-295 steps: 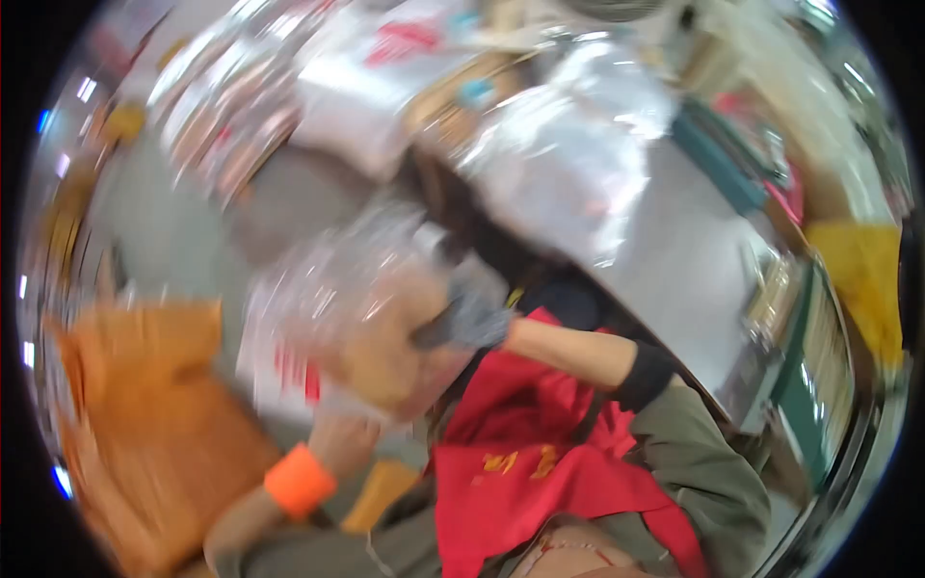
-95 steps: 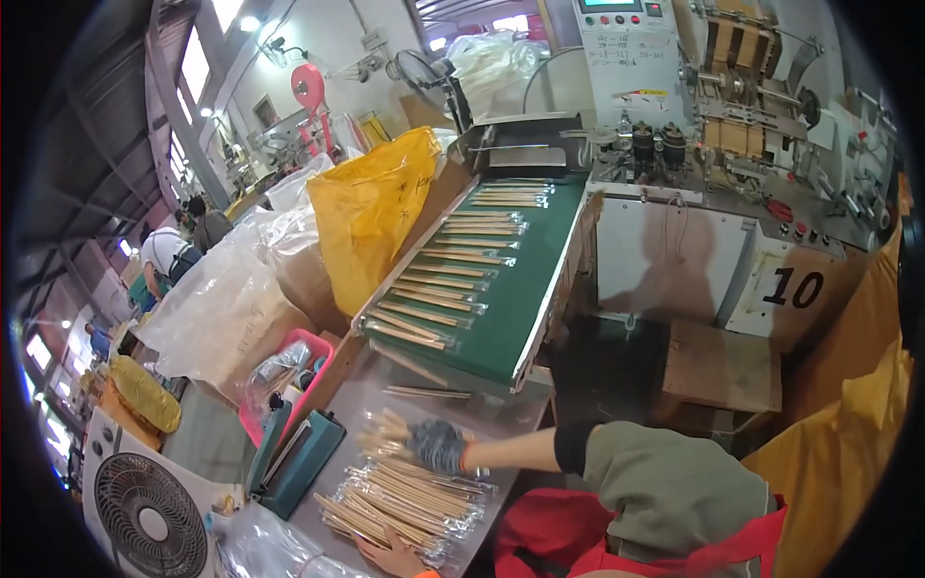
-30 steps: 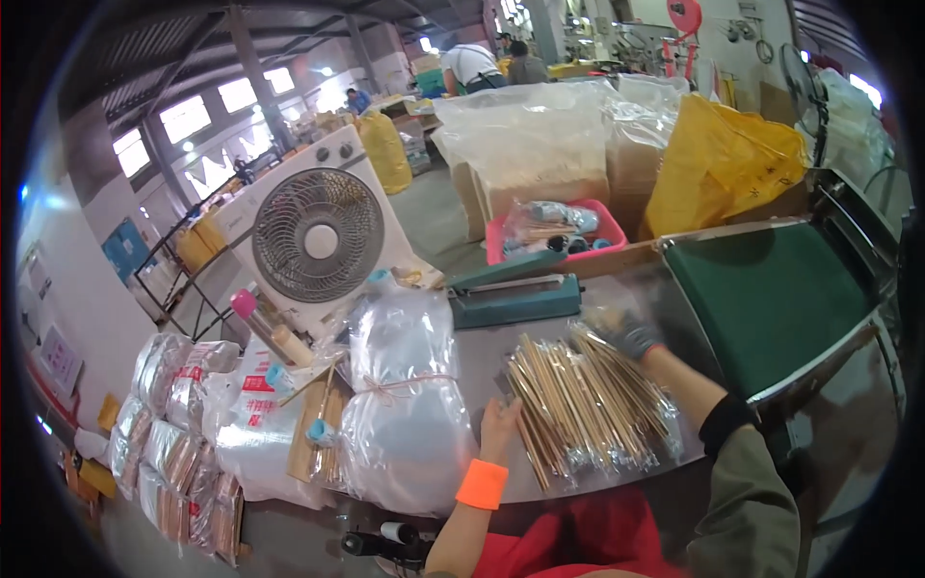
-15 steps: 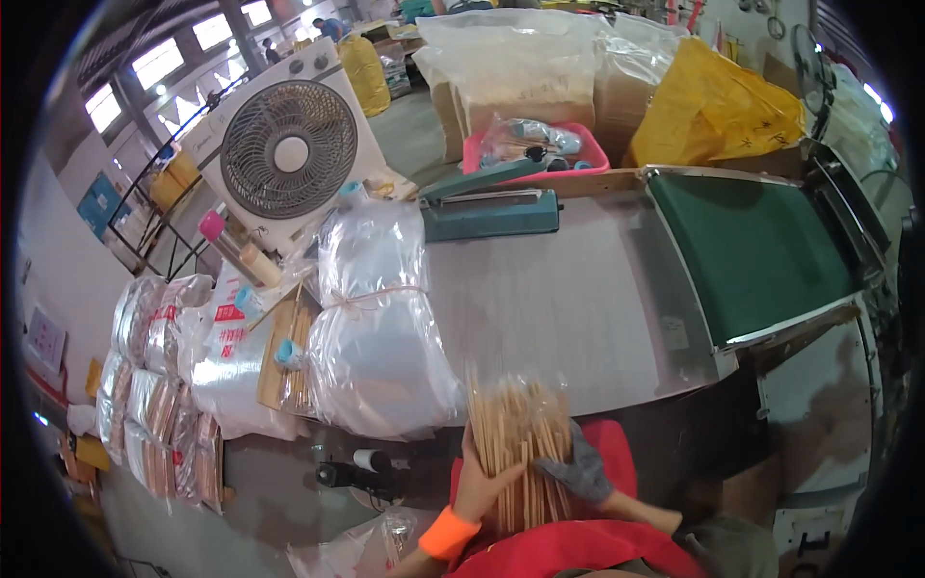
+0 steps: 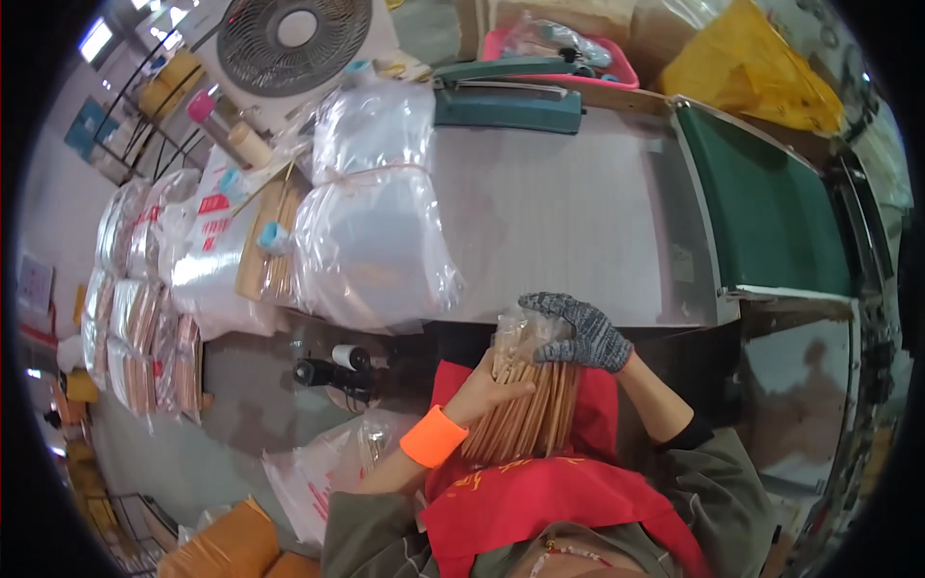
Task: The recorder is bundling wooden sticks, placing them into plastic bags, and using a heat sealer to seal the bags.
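A clear plastic bag of thin wooden sticks (image 5: 525, 409) leans, tilted, in front of my red apron. My bare left hand (image 5: 489, 390), with an orange band at the wrist, is closed round the bag's left side, thumb across the sticks. On my right hand (image 5: 590, 337) is a grey knitted glove. Its fingers curve over the bag's crumpled top and its thumb lies against the side, with clear film between them. The far side of the bag is hidden.
Before me stands a pale worktable (image 5: 559, 212) with a stack of tied clear bags (image 5: 376, 222) and a green bag sealer (image 5: 506, 106). A green conveyor belt (image 5: 761, 202) is at right, a fan (image 5: 294, 34) at far left. A black device (image 5: 332, 376) is below the table edge.
My view has tipped downward. The gloved hand has moved from the bag's right side up to its top. The sticks now lean with the bag's top away from me.
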Motion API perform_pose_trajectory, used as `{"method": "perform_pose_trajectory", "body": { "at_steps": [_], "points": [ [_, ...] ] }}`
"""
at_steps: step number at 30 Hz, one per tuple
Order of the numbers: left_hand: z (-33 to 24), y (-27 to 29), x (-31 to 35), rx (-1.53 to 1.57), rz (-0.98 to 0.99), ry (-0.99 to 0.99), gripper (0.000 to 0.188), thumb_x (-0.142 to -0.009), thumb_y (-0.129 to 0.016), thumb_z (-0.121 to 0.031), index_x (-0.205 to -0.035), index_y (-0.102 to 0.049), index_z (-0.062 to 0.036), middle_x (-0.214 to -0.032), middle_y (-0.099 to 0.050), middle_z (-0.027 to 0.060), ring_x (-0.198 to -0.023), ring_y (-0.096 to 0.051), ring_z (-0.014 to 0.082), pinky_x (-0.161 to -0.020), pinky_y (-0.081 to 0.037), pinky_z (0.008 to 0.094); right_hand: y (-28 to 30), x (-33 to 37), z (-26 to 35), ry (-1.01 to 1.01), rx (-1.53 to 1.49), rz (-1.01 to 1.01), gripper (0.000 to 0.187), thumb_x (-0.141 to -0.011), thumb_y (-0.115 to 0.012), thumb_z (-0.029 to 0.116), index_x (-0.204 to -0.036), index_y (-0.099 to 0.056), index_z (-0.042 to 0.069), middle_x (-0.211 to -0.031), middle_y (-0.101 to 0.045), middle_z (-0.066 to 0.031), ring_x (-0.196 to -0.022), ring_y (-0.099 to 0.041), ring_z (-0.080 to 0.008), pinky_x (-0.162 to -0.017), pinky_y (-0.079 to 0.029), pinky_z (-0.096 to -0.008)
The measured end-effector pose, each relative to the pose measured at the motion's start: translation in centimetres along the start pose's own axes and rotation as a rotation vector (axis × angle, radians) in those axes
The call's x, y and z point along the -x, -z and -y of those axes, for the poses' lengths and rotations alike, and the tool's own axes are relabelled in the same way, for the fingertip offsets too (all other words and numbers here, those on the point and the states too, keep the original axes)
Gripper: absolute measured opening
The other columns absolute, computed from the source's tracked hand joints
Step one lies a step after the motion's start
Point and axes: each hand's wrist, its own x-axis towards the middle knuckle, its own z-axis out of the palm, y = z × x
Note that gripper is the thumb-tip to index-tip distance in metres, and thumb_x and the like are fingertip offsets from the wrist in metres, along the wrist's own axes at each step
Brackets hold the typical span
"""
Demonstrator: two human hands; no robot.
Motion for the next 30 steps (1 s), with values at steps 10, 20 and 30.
{"method": "perform_pose_trajectory", "body": {
  "at_steps": [10, 20, 30],
  "points": [
    [0.1, 0.9, -0.6, -0.728, -0.16, -0.199, 0.074, -0.069, -0.075, -0.037, -0.121, -0.042, 0.0034, -0.109, -0.055, 0.0197, -0.103, -0.056, 0.0328, -0.088, -0.044, 0.0363, -2.8, -3.2, -1.7, -0.081, -0.501, 0.061, 0.04, -0.075, -0.072, 0.019, -0.109, -0.06, 0.002, -0.102, -0.064, -0.0095, -0.095, -0.06, -0.0173, -0.088, -0.046, -0.0301],
    [-8.8, 20.0, -3.6, -1.597, -0.328, -0.541, 0.013, -0.069, -0.066, -0.014, -0.072, -0.057, -0.0041, -0.08, -0.056, 0.0084, -0.082, -0.052, 0.0287, -0.071, -0.044, 0.0402, -3.0, -4.6, -2.2, -0.134, -0.353, 0.054, 0.026, -0.079, -0.068, 0.011, -0.103, -0.065, 0.002, -0.101, -0.065, -0.0078, -0.095, -0.061, -0.0167, -0.088, -0.047, -0.0285],
    [1.2, 9.9, -9.3, -1.059, -0.127, -0.11, 0.027, -0.084, -0.055, -0.031, -0.091, -0.065, -0.0074, -0.089, -0.063, 0.0156, -0.089, -0.06, 0.0325, -0.077, -0.046, 0.041, -3.2, -1.8, 0.9, 0.093, -0.566, 0.188, 0.033, -0.082, -0.065, 0.013, -0.113, -0.059, 0.003, -0.11, -0.06, -0.01, -0.109, -0.055, -0.021, -0.092, -0.045, -0.0335]
  ]
}}
